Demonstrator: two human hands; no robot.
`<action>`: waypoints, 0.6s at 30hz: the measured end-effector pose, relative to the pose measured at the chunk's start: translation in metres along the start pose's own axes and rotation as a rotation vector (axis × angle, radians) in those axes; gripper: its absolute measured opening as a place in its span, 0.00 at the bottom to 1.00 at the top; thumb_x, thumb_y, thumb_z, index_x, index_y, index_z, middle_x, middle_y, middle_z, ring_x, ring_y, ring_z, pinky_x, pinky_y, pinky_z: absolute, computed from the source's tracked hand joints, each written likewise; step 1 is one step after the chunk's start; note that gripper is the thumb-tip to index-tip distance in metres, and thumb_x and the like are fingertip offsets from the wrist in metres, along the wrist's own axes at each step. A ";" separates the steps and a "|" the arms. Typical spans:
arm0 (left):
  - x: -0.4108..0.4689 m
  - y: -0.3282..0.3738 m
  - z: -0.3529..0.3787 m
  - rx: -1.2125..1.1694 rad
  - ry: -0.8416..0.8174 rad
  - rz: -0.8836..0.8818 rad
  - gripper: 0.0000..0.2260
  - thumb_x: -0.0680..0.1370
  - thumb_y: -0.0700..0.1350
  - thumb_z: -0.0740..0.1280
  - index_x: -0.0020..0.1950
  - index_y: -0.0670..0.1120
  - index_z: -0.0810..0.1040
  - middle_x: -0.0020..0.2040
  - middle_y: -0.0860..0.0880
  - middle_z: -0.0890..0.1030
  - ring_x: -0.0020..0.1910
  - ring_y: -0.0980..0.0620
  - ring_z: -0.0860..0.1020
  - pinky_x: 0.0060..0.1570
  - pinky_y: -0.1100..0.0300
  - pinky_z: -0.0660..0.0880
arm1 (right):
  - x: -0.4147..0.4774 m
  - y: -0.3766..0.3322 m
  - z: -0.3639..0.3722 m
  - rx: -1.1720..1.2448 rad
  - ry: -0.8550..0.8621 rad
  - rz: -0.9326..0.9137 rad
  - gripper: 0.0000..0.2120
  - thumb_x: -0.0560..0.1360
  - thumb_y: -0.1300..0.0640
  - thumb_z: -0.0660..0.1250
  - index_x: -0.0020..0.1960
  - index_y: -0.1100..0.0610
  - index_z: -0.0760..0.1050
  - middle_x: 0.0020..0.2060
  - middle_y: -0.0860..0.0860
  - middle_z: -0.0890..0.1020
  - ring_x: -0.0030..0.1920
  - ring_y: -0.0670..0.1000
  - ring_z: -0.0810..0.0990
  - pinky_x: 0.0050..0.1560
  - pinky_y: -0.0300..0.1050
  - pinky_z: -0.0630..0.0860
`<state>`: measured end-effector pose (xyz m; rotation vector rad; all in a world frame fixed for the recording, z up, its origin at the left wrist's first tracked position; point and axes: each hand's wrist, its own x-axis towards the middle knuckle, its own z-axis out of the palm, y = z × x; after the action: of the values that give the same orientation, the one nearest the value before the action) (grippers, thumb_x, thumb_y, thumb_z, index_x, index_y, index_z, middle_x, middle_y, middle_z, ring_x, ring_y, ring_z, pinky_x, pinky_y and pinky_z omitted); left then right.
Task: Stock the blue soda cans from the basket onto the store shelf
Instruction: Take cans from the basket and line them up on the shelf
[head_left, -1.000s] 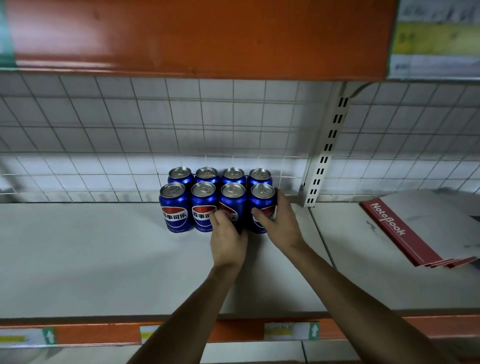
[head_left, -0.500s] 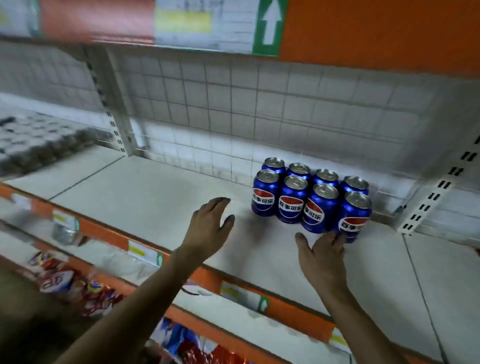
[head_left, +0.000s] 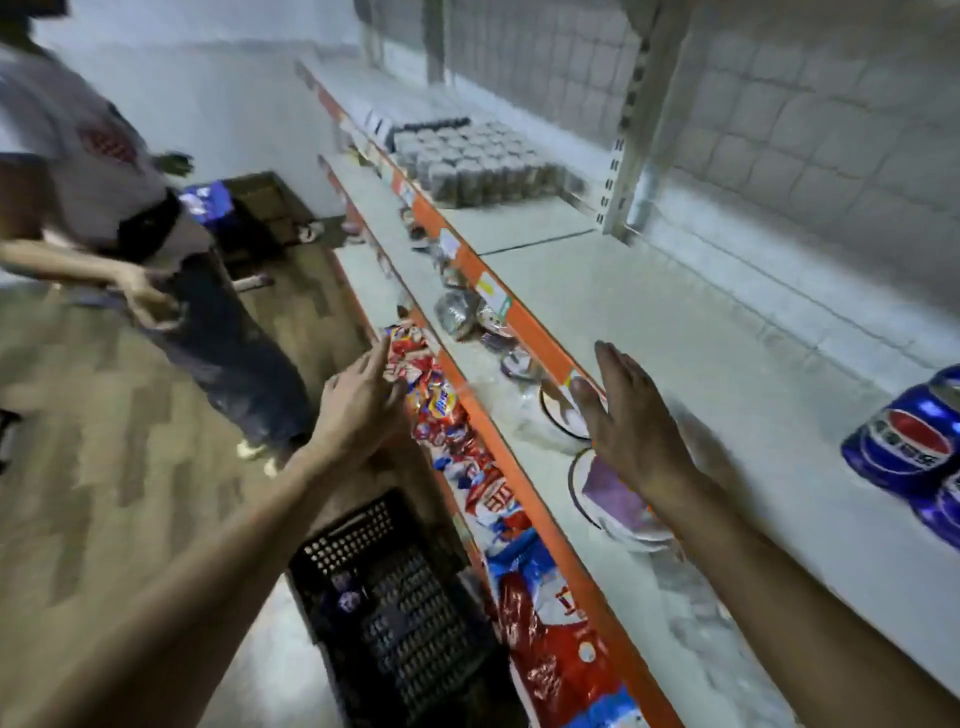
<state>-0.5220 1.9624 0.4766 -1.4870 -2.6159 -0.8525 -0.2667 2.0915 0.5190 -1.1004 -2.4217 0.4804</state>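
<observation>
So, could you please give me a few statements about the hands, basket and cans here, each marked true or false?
1. Both hands, left hand and right hand, are open and hold nothing. True.
2. The black basket sits on the shelf. False: it is low beside the shelves, under the left forearm.
3. Blue soda cans stand on the white shelf at far right. True.
4. The right hand grips a can. False: it is apart from them.

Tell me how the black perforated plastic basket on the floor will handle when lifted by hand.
The black perforated plastic basket looks rigid, so it should keep its shape. Its lattice walls suggest it is light for its size. Only a few small items show inside through the blur, so it probably won't feel loaded; they may slide if it tilts.
</observation>
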 end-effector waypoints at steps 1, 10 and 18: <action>-0.018 -0.023 -0.006 0.010 0.022 -0.062 0.29 0.74 0.52 0.56 0.74 0.43 0.63 0.69 0.39 0.72 0.65 0.39 0.73 0.60 0.46 0.70 | 0.000 -0.016 0.015 -0.016 -0.023 -0.086 0.35 0.75 0.41 0.49 0.71 0.65 0.65 0.68 0.63 0.71 0.69 0.62 0.69 0.70 0.53 0.63; -0.270 -0.123 0.017 0.037 -0.075 -0.611 0.32 0.75 0.60 0.48 0.74 0.44 0.63 0.73 0.44 0.68 0.68 0.41 0.71 0.62 0.48 0.70 | -0.111 -0.080 0.181 -0.120 -0.738 -0.453 0.45 0.70 0.30 0.31 0.78 0.55 0.49 0.78 0.50 0.53 0.77 0.48 0.50 0.75 0.46 0.45; -0.358 -0.138 0.108 -0.053 -0.419 -0.717 0.25 0.79 0.59 0.47 0.68 0.49 0.72 0.62 0.51 0.80 0.61 0.53 0.77 0.58 0.59 0.70 | -0.160 -0.067 0.283 -0.211 -1.115 -0.415 0.50 0.60 0.31 0.24 0.78 0.52 0.43 0.78 0.50 0.48 0.77 0.49 0.48 0.75 0.45 0.46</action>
<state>-0.4092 1.6736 0.2254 -0.7647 -3.5465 -0.6764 -0.3602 1.8900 0.2730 -0.3381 -3.6025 0.8621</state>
